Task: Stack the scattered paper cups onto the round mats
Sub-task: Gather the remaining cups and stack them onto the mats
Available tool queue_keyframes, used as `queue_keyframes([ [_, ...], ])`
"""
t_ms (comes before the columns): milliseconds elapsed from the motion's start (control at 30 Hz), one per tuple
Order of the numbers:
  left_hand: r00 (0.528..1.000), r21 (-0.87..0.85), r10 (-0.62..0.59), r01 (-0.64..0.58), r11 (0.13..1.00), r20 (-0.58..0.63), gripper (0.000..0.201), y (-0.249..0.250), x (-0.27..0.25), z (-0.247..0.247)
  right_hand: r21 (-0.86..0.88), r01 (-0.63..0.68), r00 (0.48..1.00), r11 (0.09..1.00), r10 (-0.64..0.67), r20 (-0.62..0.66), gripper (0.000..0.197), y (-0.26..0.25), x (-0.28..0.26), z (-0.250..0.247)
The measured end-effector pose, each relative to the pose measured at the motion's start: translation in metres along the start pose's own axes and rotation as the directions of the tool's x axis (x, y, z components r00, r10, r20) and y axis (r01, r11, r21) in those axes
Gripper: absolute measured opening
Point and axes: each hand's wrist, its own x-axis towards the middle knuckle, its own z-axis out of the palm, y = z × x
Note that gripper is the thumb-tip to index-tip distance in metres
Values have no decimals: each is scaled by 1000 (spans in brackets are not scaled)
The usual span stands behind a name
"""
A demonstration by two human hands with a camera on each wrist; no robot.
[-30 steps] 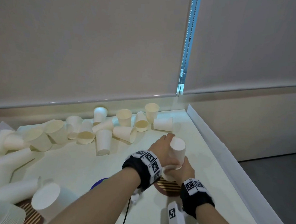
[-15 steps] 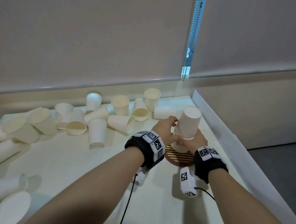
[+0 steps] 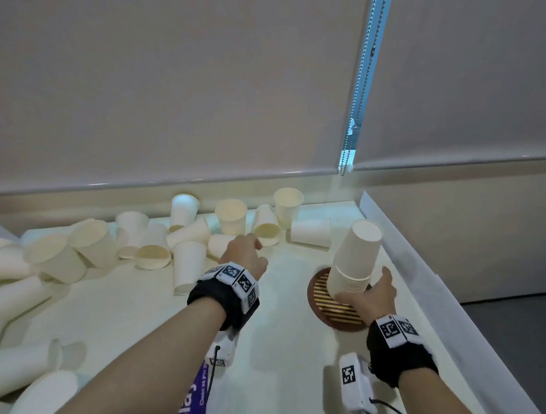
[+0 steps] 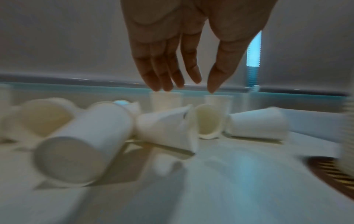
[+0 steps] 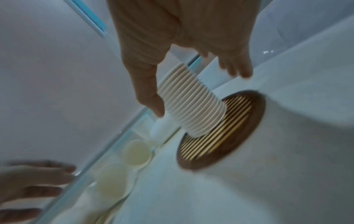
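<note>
Head view shows the right hand (image 3: pixel 370 297) wrapped around the lower rims of a stack of cups (image 3: pixel 356 260), its thumb and fingers (image 5: pixel 151 104) curled on opposite sides; the stack stands upside down and leaning on the round mat (image 3: pixel 335 310) near the right edge of the tabletop (image 3: pixel 288 351). The grip low on the stack looks meant to steady it on the mat while the other hand fetches more. The left hand (image 3: pixel 245 253) reaches forward over the scattered cups (image 3: pixel 154 247), which lie tipped or upright along the far side of the tabletop; in the left wrist view its fingers (image 4: pixel 166 72) are straight, close together and pointing down, holding nothing, just above a cup on its side (image 4: pixel 166 128). That posture suggests it is about to pick up the next cup. Compared with half a second ago, the left hand has left the stack, where both hands were clasped, and has moved out to the pile, while the right hand alone keeps hold. The stack sits on the mat much as it did then. Many loose cups remain, so the task seems far from done.
</note>
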Motion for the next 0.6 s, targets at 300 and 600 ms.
queue_keyframes([
  [300, 847, -134, -479, 460, 878, -231, 71, -70, 12, -6, -131, 716, 611, 685, -707, -356, 64, -9, -52, 52],
  [600, 777, -432, -612, 506, 747, -147, 69, -93, 20, 20, -84, 655, 737, 751, -609, 293, 27, -53, -33, 111],
])
